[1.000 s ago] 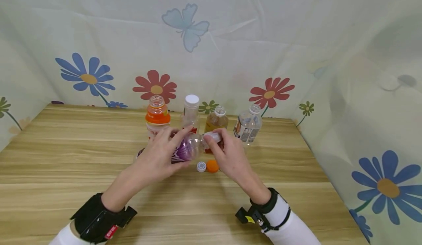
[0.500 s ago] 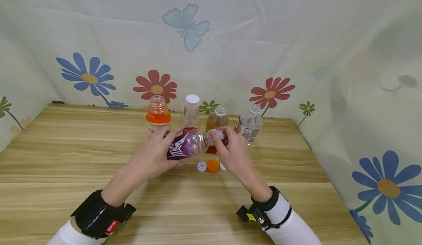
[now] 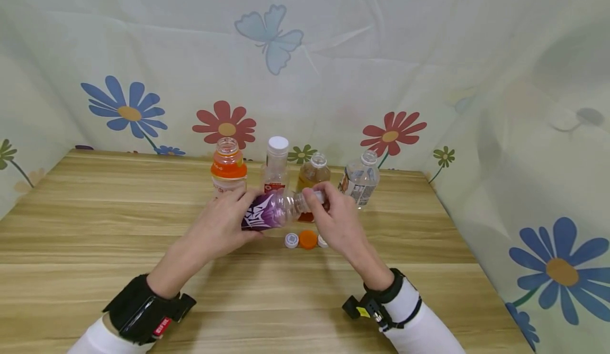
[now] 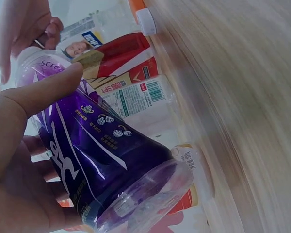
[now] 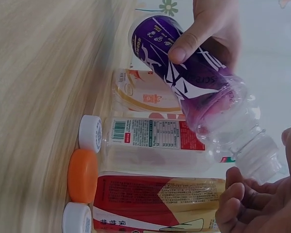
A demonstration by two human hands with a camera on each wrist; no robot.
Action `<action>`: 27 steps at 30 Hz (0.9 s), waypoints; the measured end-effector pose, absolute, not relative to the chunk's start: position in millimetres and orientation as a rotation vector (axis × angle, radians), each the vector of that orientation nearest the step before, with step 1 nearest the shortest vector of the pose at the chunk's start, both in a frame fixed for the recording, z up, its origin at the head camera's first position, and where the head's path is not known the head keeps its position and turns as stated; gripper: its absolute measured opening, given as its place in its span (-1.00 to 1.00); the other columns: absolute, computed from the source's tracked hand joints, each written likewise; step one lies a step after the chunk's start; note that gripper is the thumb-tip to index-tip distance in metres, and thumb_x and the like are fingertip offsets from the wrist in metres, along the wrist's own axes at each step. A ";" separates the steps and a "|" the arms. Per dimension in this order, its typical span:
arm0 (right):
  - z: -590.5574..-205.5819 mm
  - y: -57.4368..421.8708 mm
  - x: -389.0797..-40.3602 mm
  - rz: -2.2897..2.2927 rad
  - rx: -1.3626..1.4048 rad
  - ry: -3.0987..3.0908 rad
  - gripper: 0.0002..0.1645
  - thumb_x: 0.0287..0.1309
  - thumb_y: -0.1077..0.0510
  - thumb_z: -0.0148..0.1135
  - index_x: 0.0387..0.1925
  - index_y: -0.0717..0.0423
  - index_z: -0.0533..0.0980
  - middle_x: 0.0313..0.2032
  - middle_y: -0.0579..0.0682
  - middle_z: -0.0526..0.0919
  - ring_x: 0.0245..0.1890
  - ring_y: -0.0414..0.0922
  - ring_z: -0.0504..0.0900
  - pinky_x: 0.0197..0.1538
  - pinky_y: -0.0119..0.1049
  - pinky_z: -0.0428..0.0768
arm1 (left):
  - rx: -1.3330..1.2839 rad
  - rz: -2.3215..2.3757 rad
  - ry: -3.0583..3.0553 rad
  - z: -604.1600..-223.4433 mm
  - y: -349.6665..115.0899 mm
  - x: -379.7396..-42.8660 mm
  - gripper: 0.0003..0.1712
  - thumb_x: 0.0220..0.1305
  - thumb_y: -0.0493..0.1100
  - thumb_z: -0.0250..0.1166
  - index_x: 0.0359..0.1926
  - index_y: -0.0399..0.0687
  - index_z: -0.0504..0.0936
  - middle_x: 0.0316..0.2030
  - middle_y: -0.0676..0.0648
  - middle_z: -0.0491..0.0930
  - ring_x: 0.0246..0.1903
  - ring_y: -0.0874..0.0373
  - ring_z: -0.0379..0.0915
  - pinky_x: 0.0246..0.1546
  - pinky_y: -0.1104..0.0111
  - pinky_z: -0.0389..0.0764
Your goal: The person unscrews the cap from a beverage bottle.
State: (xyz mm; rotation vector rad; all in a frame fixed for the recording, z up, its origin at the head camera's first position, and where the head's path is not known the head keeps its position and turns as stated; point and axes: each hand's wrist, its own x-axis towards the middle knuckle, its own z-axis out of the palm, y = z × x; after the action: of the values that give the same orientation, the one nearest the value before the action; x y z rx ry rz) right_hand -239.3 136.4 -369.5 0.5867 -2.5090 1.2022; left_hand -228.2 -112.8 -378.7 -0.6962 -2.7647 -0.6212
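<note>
A clear plastic bottle with a purple label (image 3: 267, 211) is held tilted above the table, its neck toward the right. My left hand (image 3: 216, 227) grips it round the label, thumb across the front in the left wrist view. At the other end, my right hand (image 3: 340, 224) pinches the whitish cap (image 3: 319, 196) between thumb and fingers. The right wrist view shows the bottle's ribbed neck (image 5: 247, 133) close to the curled right fingers. Below the bottle, a white cap (image 3: 292, 240), an orange cap (image 3: 307, 239) and another white cap (image 3: 322, 241) lie in a row.
Behind the hands stand an uncapped bottle with an orange top section (image 3: 229, 169), a white-capped bottle (image 3: 277, 155), an uncapped amber-labelled bottle (image 3: 314, 174) and an uncapped clear bottle (image 3: 359, 182). A flowered curtain (image 3: 333, 79) borders the wooden table (image 3: 119, 211).
The purple-labelled bottle and both hands have shifted slightly right, and more of the label shows. The second white cap has come into sight. Little differs over the last half second.
</note>
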 end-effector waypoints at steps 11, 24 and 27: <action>-373.3 141.3 -243.3 1.032 0.447 -2.616 -0.25 0.50 -0.39 -0.10 -0.65 0.04 0.36 -0.74 -0.09 0.30 -0.73 -0.09 0.31 -0.61 -0.24 0.21 | -0.703 -0.530 -2.780 -376.6 -109.4 -224.6 -0.04 -0.05 0.04 0.70 0.34 -0.18 0.49 0.11 -0.21 0.57 0.11 -0.15 0.51 0.23 -0.14 0.45; -378.3 142.9 -249.4 1.052 0.459 -2.634 -0.21 0.56 -0.31 -0.17 -0.75 0.04 0.33 -0.82 -0.15 0.27 -0.81 -0.14 0.23 -0.70 -0.35 0.09 | -0.777 -0.502 -2.766 -381.3 -109.4 -225.7 -0.07 0.01 -0.01 0.64 0.36 -0.19 0.46 0.07 -0.21 0.55 0.03 -0.16 0.55 0.14 -0.05 0.58; -377.8 141.9 -250.5 1.081 0.499 -2.601 -0.27 0.57 -0.21 -0.15 -0.74 0.03 0.33 -0.83 -0.15 0.29 -0.82 -0.19 0.20 -0.71 -0.36 0.09 | -0.794 -0.510 -2.739 -381.6 -110.3 -227.9 -0.09 -0.01 -0.03 0.63 0.34 -0.24 0.48 0.06 -0.24 0.57 0.00 -0.17 0.55 0.12 -0.04 0.59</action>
State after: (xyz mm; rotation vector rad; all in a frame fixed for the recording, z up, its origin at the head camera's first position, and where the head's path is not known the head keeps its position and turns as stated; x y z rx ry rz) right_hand -250.5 141.9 -377.8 0.4986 -2.6010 1.0815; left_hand -227.9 -110.3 -381.6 -0.7945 -2.7390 -0.5097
